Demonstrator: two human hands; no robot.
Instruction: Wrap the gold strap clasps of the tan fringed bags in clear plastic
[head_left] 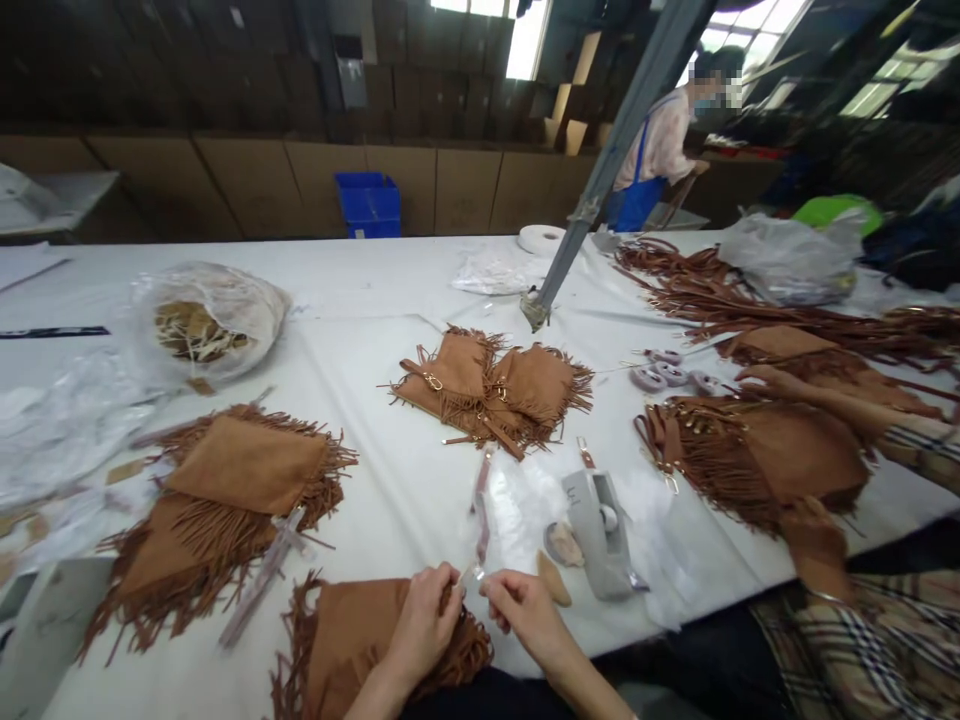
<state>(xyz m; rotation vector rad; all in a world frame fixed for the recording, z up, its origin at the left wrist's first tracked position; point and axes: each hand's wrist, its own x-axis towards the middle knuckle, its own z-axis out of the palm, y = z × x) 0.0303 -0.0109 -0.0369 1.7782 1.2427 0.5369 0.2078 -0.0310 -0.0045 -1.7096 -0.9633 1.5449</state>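
Observation:
My left hand [424, 620] and my right hand [525, 612] meet at the near edge of the white table [375, 290]. Both pinch a small clear strip [472, 575] between their fingertips. Under my left hand lies a brown fringed suede bag [352, 640]. A grey tape dispenser [600, 530] stands just right of my right hand, on clear plastic sheeting [517, 510].
More fringed bags lie at left [232, 480] and centre [487, 390]. A co-worker in a plaid sleeve [862, 420] handles bags [750, 455] at right. A grey pole [600, 180] rises from the table. A plastic bag [202, 320] sits far left. Another person [660, 140] stands behind.

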